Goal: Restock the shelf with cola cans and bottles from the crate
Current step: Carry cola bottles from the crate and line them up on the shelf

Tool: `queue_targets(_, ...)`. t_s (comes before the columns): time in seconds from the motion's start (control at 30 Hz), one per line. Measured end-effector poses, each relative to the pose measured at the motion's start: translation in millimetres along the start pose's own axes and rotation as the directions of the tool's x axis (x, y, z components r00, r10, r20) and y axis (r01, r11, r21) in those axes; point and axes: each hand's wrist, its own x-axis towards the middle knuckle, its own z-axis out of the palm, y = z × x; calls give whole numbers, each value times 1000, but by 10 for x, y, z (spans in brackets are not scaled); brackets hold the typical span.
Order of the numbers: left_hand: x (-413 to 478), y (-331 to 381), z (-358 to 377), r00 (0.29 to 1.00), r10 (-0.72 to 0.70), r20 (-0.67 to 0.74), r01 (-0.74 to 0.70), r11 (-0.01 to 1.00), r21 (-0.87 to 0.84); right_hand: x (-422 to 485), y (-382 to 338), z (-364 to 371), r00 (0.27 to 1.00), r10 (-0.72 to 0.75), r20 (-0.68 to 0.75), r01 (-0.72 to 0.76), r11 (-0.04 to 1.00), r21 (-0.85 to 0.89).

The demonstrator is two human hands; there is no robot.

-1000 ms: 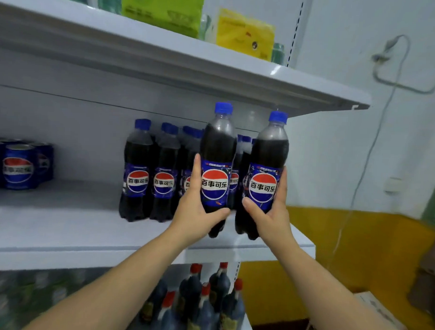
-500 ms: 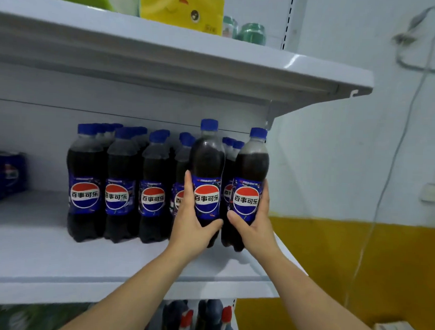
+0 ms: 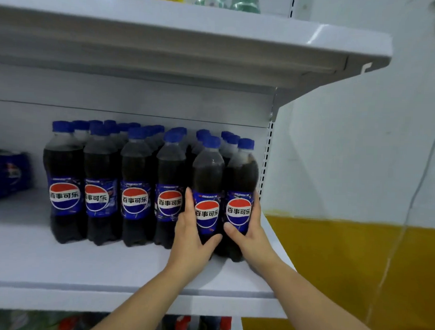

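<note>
**A:** What do the hands hold?

**B:** The left hand [image 3: 191, 240] grips one cola bottle [image 3: 207, 186]. The right hand [image 3: 249, 237] grips a second bottle [image 3: 241, 183] touching it, both at the right end of the shelf [image 3: 109, 267].

**A:** How far along?

**B:** Well on, I'd judge. Just left of the hands is a row of bottles [image 3: 100, 185] several deep, with cans [image 3: 9, 174] farther left. The crate isn't in view, so I can't tell what remains.

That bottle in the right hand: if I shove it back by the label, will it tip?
Probably not: the bottle looks nearly full, so it is likely heavy. It is tall and narrow, though, so a high push could tip it.
</note>
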Motion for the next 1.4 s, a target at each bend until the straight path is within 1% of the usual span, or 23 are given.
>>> queue_targets(0.13,-10,-10,40,1000,16,-8,-16,998,68,-6,3,-69,995,17,95,-14,999,-31)
queue_targets(0.2,-28,-1,52,999,16,-35,-12,994,110,-34,6,-104,990,35,140,-26,998,-63)
queue_targets(0.3,-136,24,61,996,15,-84,3,976,216,-116,-20,-195,979,71,193,-42,987,-154)
queue_targets(0.37,-226,31,37,991,24,-132,16,955,297,-165,-61,-247,980,89,179,-44,969,-243)
queue_targets(0.43,-274,44,20,986,54,-155,18,904,428,-186,-97,-268,986,91,136,-43,946,-322)
queue_targets(0.5,-275,10,55,980,131,-151,-20,815,578,-179,-122,-242,988,97,119,-49,935,-350)
queue_targets(0.57,-242,-5,87,964,183,-191,-20,771,637,-155,-129,-193,988,96,121,-46,930,-364)
queue_targets(0.7,-141,-52,109,957,192,-217,15,716,698,-73,-126,-123,991,89,100,-45,925,-378)
queue_targets(0.83,-65,29,145,986,108,-123,32,612,791,-38,-107,-86,997,42,61,-14,916,-400)
queue_targets(0.9,-30,50,141,988,107,-112,25,605,796,-29,-89,-83,997,48,52,-22,911,-411)
queue_targets(0.93,-20,41,138,984,134,-118,12,611,791,-28,-83,-84,997,56,53,-30,911,-411)
queue_targets(1.0,-12,-77,174,963,207,-173,11,610,793,-32,-74,-91,997,60,52,-34,911,-411)
queue_targets(1.03,-20,-115,186,960,214,-179,10,615,788,-37,-76,-95,997,60,53,-34,912,-410)
queue_targets(1.1,-38,-146,213,963,192,-189,14,666,746,-47,-77,-102,997,65,50,-40,914,-404)
queue_targets(1.17,-59,-111,235,974,132,-184,32,724,689,-51,-73,-105,996,74,44,-50,912,-408)
queue_targets(1.2,-58,-68,232,978,106,-179,46,729,683,-47,-68,-107,996,75,41,-52,909,-413)
queue_targets(1.27,-40,-28,227,987,48,-151,78,682,727,-43,-55,-107,996,81,34,-59,906,-419)
queue_targets(1.33,-7,-6,244,988,30,-150,103,596,796,-43,-45,-111,996,85,33,-63,905,-421)
queue_targets(1.37,-4,15,255,987,28,-159,113,580,807,-46,-44,-113,996,85,36,-62,904,-423)
queue_targets(1.4,-6,19,273,984,22,-174,128,590,797,-47,-46,-115,996,82,39,-58,904,-424)
